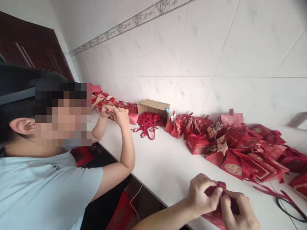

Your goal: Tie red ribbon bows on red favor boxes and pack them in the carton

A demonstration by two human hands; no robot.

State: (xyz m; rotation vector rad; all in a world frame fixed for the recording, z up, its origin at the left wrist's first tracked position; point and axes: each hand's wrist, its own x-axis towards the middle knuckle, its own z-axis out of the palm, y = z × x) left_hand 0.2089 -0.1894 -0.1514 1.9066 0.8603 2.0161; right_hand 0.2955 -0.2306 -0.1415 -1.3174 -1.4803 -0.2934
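Note:
Near the table's front edge, my left hand (203, 195) and my right hand (240, 209) meet over a red gift box (213, 220). Both are closed, thumbs and fingers pinched around a dark red ribbon (222, 184) whose small loop sticks up between them. Most of the box lies hidden behind my fingers. Just beyond, a red box with a round gold emblem (233, 169) stands among other ribboned boxes.
On the left, a co-worker in a light blue shirt (48, 191) handles something small. By the wall, a cardboard box (153, 103) spills red ribbons (150, 119). Finished-looking red boxes (198, 143) line the white table (165, 166). A black ring-shaped object (287, 210) lies at right.

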